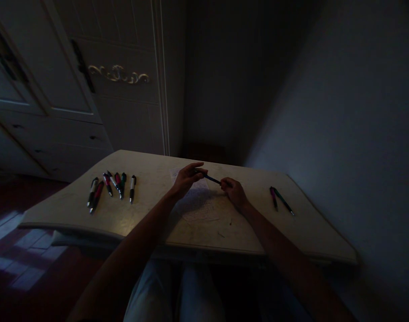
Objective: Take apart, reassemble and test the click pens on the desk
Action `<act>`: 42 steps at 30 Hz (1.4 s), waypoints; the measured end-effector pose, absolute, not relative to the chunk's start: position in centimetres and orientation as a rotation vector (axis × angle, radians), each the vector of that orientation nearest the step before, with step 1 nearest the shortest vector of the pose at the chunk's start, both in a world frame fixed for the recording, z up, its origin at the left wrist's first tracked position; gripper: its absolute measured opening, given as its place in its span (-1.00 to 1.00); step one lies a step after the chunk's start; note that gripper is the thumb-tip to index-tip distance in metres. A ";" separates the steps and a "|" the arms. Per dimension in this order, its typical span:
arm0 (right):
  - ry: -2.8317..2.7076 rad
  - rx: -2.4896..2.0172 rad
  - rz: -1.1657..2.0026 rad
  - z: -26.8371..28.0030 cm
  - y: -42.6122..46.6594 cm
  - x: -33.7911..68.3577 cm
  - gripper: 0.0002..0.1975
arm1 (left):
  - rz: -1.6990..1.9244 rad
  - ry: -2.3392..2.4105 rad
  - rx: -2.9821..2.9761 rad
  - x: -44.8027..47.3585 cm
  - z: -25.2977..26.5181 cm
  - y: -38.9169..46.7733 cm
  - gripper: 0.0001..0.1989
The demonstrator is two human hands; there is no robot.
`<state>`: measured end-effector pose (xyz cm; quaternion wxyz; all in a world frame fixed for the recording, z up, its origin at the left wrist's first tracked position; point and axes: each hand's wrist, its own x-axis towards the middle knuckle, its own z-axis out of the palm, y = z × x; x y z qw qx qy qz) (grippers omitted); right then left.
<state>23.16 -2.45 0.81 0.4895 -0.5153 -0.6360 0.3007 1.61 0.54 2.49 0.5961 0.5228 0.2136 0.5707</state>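
A slim blue pen (212, 179) is stretched between my two hands above the table, slanting down to the right. My left hand (187, 179) pinches its upper left end between thumb and fingers, with the index finger extended. Closed around the other end is my right hand (234, 191), whose fingers hide that tip. Beneath my left hand lies a sheet of paper (198, 208) with faint writing on it. Two small dark bits, one of them a thin sliver (221, 235), rest on the tabletop in front of my right hand.
Several thick pens (107, 184) with red, green, white and black parts lie at the table's left. On the right are a purple pen (273, 198) and a green pen (283, 201). The pale table (151, 223) stands near a white cabinet (130, 120) and a wall (352, 134).
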 end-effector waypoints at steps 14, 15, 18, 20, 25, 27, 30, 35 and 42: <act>-1.754 -1.037 0.896 2.9 -4.4 21.1 -0.72 | 1.364 0.617 1.074 2.1 3.5 0.1 -0.47; -1.750 -1.021 0.906 3.0 -4.5 20.9 -0.70 | 1.344 0.611 1.091 2.2 3.6 0.0 -0.49; -1.726 -1.010 1.004 3.0 -4.8 20.3 -0.67 | 1.293 0.596 1.161 2.6 3.9 -0.8 -0.47; -1.716 -1.012 1.048 2.8 -4.9 20.0 -0.68 | 1.288 0.613 1.207 2.9 4.1 -1.3 -0.42; -1.645 -1.012 1.100 2.7 -5.0 19.7 -0.72 | 1.337 0.686 1.236 3.4 4.1 -1.6 -0.49; -1.625 -1.029 1.120 2.8 -5.1 19.7 -0.73 | 1.333 0.683 1.231 3.5 3.9 -1.5 -0.52; -1.626 -1.050 1.119 2.8 -5.2 19.6 -0.74 | 1.315 0.640 1.230 3.5 3.7 -1.3 -0.55; -1.613 -1.066 1.098 2.8 -5.3 19.5 -0.75 | 1.322 0.578 1.232 3.3 3.7 -1.4 -0.60; -1.496 -1.037 1.140 2.5 -5.3 19.5 -0.69 | 1.315 0.542 1.222 3.3 3.8 -1.3 -0.34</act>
